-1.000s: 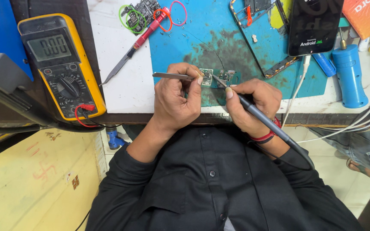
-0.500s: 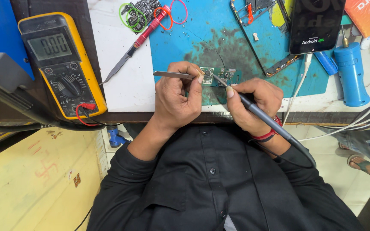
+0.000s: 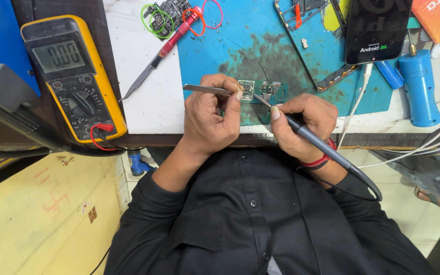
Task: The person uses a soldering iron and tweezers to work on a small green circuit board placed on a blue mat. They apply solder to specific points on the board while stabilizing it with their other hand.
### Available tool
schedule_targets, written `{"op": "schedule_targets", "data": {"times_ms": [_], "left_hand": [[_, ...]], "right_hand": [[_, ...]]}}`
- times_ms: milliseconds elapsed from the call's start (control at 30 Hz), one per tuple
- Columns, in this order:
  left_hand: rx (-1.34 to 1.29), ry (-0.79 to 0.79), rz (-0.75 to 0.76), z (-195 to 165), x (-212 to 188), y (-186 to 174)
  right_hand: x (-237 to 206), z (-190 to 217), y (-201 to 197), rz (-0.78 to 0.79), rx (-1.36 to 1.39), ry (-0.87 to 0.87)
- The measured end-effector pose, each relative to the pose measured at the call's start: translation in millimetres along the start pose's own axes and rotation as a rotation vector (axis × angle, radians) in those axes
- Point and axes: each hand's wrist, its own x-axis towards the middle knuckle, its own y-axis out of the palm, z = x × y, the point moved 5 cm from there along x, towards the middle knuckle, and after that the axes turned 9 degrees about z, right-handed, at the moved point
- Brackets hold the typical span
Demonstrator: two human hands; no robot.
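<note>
Nearest us, our right hand (image 3: 301, 122) has its grip closed around a grey soldering iron (image 3: 327, 150), tip down on the small green circuit board (image 3: 266, 91). Our left hand (image 3: 212, 119) pinches metal tweezers (image 3: 204, 89) shut against the board's left end. The board lies on the blue mat (image 3: 281, 56) near the worktop (image 3: 151, 109) edge. Further left sits a yellow multimeter (image 3: 72, 76); beyond lie a red-handled tool (image 3: 171, 40) and a dark phone (image 3: 378, 28).

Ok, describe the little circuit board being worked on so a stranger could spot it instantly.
Start at the blue work mat on the bench. At its near edge, between the left hand and right hand, lies the small green circuit board. Unlike the dark board with coloured wire loops farther back, a soldering iron tip touches it.
</note>
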Motion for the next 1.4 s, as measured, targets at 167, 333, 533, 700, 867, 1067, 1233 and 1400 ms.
{"op": "schedule_targets", "data": {"times_ms": [167, 333, 533, 700, 867, 1067, 1233, 1400], "left_hand": [[0.026, 0.018, 0.013, -2, 1, 0], [0.006, 0.002, 0.002, -1, 0, -1], [-0.042, -0.027, -0.029, 2, -2, 0], [-0.027, -0.016, -0.024, 3, -2, 0], [-0.029, -0.009, -0.020, 3, -3, 0], [-0.029, -0.026, -0.017, 4, -1, 0], [-0.022, -0.026, -0.022, 4, -1, 0], [-0.024, -0.011, -0.035, 3, -2, 0]], "right_hand": [[-1, -1, 0, -0.004, -0.008, 0.002], [-1, -2, 0, 0.007, 0.011, 0.002], [0, -1, 1, -0.007, 0.010, -0.003], [-1, -1, 0, -0.002, 0.015, -0.001], [2, 0, 0, -0.004, 0.017, -0.025], [-3, 4, -6, -0.021, 0.183, 0.056], [-7, 18, 3, 0.080, -0.262, -0.103], [-6, 21, 7, 0.087, -0.349, -0.095]]}}
